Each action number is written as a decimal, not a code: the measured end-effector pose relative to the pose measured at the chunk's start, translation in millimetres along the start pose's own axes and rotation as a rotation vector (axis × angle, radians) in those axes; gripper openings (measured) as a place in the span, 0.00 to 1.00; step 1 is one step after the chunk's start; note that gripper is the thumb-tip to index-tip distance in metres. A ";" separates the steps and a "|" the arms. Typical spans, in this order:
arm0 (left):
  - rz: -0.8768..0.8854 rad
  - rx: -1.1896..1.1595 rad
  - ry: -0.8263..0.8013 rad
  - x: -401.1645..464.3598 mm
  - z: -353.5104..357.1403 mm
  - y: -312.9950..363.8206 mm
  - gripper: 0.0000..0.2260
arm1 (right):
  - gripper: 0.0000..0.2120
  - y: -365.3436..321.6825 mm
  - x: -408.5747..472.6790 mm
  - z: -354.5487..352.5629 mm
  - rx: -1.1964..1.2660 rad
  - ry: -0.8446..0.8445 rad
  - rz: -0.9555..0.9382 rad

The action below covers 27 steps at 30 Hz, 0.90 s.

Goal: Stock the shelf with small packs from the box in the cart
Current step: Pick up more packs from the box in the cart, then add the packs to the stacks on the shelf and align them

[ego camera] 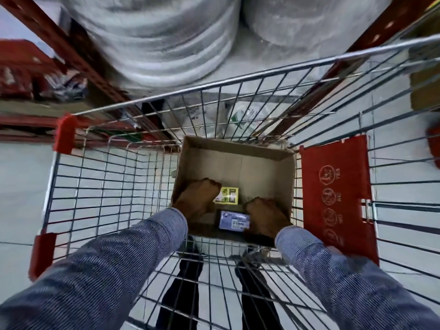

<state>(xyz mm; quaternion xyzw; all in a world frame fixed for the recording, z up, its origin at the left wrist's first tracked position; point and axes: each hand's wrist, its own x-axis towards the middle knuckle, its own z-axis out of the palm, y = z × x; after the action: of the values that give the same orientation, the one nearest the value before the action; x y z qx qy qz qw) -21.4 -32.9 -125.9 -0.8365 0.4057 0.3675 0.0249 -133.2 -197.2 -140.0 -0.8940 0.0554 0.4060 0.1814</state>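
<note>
Seen from above, a silver wire shopping cart (100,186) with red plastic corner guards stands against a red steel shelf frame (78,55), and an open brown cardboard box (238,163) sits in the cart's basket toward its right side. Both of the person's arms, in blue-and-white fine-striped sleeves (133,246), reach down into the box. The left hand (198,198) lies low at the box's near left corner with its fingers curled, touching the edge of a small yellow pack (228,195) that lies flat on the box floor; whether it actually grips that pack I cannot tell. The yellow pack carries dark pictures and a red-and-white patch, but its print is too blurred to read. The right hand (266,216) is curled around the right end of a small pale blue-violet pack (234,219), which lies near the box's front wall, just nearer the person than the yellow one; the fingers appear to clasp it. That pack bears a white label with a barcode-like strip, and its lettering is not legible. The rest of the box floor is bare cardboard. A red plastic child-seat flap (335,198) on the cart's right side shows four round pictograms with small words beside them, too small to read. Beyond the cart, large rolls of clear bubble wrap (154,36) sit on the shelf.
</note>
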 end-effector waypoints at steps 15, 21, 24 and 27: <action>-0.167 -0.141 0.559 -128.9 -163.6 9.0 0.26 | 0.30 -40.3 -88.7 -160.6 -0.229 0.286 -0.115; -0.169 -0.081 0.782 -232.3 -271.9 25.5 0.26 | 0.26 -89.5 -176.8 -266.1 -0.340 0.520 -0.198; -0.204 0.026 0.965 -292.0 -322.4 39.8 0.25 | 0.25 -117.3 -237.0 -322.5 -0.389 0.642 -0.239; -0.224 0.092 1.056 -340.5 -363.7 52.3 0.29 | 0.27 -140.3 -289.3 -368.9 -0.440 0.751 -0.274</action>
<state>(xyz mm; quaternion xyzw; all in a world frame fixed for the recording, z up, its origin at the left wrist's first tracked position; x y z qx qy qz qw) 21.9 33.5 368.7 -0.9435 0.2871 -0.1262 -0.1068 -30.4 -217.2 338.0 -0.9956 -0.0891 0.0279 0.0063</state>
